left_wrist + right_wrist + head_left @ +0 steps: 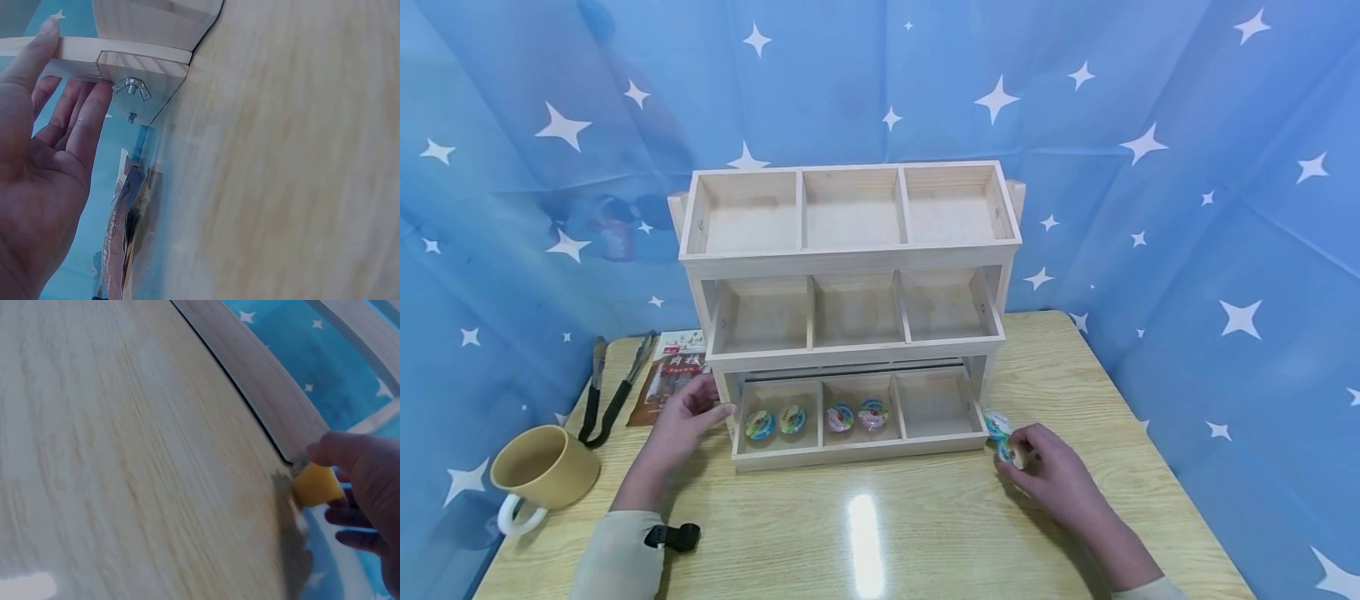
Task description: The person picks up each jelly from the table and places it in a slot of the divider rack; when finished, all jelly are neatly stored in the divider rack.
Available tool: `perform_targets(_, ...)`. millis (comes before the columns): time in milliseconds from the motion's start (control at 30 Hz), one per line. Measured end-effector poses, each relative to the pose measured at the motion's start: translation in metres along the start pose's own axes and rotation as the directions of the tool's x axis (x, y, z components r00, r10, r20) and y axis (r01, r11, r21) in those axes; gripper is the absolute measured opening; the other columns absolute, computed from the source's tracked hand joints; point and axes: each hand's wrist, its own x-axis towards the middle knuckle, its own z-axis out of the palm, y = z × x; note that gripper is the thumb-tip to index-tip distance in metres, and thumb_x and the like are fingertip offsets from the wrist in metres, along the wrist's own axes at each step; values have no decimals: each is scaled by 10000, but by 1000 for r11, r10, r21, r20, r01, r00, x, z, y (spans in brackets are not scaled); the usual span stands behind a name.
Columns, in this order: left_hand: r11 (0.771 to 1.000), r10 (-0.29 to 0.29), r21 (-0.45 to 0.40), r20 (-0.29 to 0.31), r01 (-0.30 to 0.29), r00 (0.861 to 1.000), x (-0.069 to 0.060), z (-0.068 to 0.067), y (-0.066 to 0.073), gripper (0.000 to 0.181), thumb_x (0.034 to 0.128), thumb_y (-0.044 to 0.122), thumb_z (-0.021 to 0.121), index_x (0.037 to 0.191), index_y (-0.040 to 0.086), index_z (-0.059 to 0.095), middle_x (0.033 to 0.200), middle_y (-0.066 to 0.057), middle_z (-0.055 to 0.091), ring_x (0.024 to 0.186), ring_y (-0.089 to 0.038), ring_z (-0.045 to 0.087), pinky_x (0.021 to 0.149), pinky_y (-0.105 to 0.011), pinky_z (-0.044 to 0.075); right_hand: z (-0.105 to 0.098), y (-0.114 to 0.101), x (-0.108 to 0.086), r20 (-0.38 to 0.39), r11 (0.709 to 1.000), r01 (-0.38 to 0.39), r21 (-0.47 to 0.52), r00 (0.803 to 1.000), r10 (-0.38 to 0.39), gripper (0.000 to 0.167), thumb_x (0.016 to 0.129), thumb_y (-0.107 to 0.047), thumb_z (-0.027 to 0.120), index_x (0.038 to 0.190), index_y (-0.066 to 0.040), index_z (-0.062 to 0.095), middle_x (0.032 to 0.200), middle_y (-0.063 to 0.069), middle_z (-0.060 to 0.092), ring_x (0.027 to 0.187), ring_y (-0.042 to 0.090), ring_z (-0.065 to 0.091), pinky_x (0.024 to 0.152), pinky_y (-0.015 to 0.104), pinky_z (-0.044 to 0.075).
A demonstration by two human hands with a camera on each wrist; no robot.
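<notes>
A three-tier wooden rack (850,260) stands on the table, each tier split into three compartments. At its lower left, my left hand (687,417) grips the side frame, thumb and fingers on either side of the wood in the left wrist view (56,137). My right hand (1052,475) pinches a small jelly cup (315,485) with a yellow body beside the rack's lower right corner. Another jelly cup (997,424) is just behind it. In the bottom tier, two jelly cups (760,425) sit in the left compartment and two more (872,413) in the middle one.
On the left are a tan mug (553,467) with a white handle, black-handled tongs (617,400) and a brown printed packet (662,379), partly behind the left hand. A blue star-patterned curtain (1150,208) surrounds the wooden table (955,533).
</notes>
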Motion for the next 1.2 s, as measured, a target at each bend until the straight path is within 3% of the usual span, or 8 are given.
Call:
perform_targets(233, 1000, 2, -4, -4, -2, 1000, 0, -1, 1, 552, 1078, 223, 769, 1569, 68, 570, 1347, -198, 692, 1139, -170, 652, 897, -261, 540, -11, 1, -1, 54, 994, 104, 30, 993, -106, 385, 858, -34, 947, 1119, -149, 688, 1016, -95, 640, 892, 92, 595, 745, 311, 554)
perform_targets(533, 1000, 5, -2, -9, -5, 1000, 1, 0, 1, 551, 1073, 221, 775, 1565, 71, 576, 1335, -194, 695, 1140, -184, 649, 911, -267, 529, -18, -13, 19, -19, 959, 284, 25, 959, -283, 446, 800, 16, 959, 1111, -160, 691, 1004, -98, 633, 882, 94, 591, 741, 318, 553)
perform_targets(767, 1000, 0, 1, -10, 0, 1000, 1, -1, 0, 553, 1071, 222, 779, 1561, 65, 577, 1334, -196, 697, 1132, -169, 655, 904, -266, 536, -16, -24, 43, -22, 938, 341, 65, 940, -340, 409, 843, -20, 937, 1141, -168, 701, 1082, -84, 669, 928, 97, 614, 759, 365, 575)
perform_targets(1200, 1000, -8, 15, -9, 8, 1000, 0, 1, -1, 548, 1075, 221, 772, 1564, 69, 575, 1347, -192, 698, 1158, -189, 651, 931, -263, 523, 12, -43, 76, 24, 906, 404, 128, 912, -410, 329, 891, -97, 927, 1145, -122, 720, 1105, -45, 682, 981, 117, 626, 795, 446, 593)
